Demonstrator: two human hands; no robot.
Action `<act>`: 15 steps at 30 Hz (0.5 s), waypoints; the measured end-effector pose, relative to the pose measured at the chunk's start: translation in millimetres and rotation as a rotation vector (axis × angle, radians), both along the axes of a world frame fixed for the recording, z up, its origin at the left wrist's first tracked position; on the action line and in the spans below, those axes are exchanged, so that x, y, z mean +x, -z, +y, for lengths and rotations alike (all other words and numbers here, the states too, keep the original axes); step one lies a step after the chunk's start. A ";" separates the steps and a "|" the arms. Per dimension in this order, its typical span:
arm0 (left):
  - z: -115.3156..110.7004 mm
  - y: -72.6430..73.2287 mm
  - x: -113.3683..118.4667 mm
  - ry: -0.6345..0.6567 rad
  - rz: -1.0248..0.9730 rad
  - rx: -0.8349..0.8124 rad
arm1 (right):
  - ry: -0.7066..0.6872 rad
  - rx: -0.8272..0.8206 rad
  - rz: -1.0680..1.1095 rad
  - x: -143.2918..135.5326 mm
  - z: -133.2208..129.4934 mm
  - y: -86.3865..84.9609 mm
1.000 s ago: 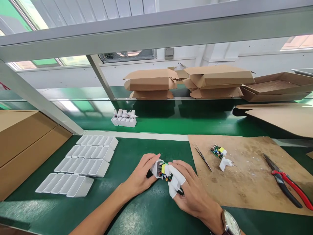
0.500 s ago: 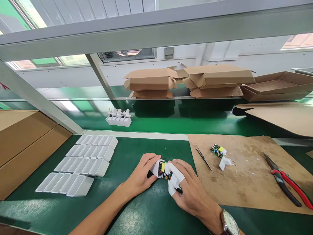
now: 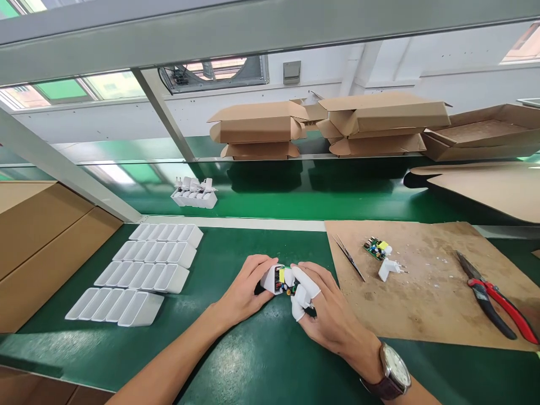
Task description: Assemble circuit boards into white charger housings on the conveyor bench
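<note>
My left hand (image 3: 248, 287) grips a white plastic charger housing (image 3: 270, 279) between thumb and fingers. A small circuit board (image 3: 282, 277) with a yellow block and other parts sits at the housing's open end, partly inside it. My right hand (image 3: 324, 306), with white covers on thumb and index finger, is closed on the board's other end and a white plug piece (image 3: 302, 297). The fingers hide part of both. On the brown sheet lie another circuit board (image 3: 377, 247) and a white two-pin plug piece (image 3: 388, 268), touching or nearly so.
Rows of white housings (image 3: 147, 275) stand at left beside a cardboard box (image 3: 54, 247). Tweezers (image 3: 349, 259) and red-handled pliers (image 3: 491, 301) lie on the cardboard sheet (image 3: 413, 315). Behind are assembled white plugs (image 3: 194, 194) and open cartons (image 3: 379, 121).
The camera view has shifted, so the scene sits slightly higher. Both hands keep their hold on the housing and the board, with almost no movement between them.
</note>
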State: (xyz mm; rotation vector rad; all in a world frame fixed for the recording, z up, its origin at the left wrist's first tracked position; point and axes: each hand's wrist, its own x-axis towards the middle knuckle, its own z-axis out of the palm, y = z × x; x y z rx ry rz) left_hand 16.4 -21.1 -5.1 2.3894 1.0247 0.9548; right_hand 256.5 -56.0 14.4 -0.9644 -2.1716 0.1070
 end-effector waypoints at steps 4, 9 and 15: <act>-0.1 -0.3 0.2 0.001 0.011 0.001 | -0.005 0.009 -0.005 0.3 0.1 -0.6; 0.6 -0.3 2.0 -0.011 0.008 0.024 | -0.004 0.018 -0.019 -0.5 0.1 -2.2; 0.9 2.0 2.5 -0.011 -0.016 0.052 | 0.002 0.064 -0.031 0.1 -0.2 -1.5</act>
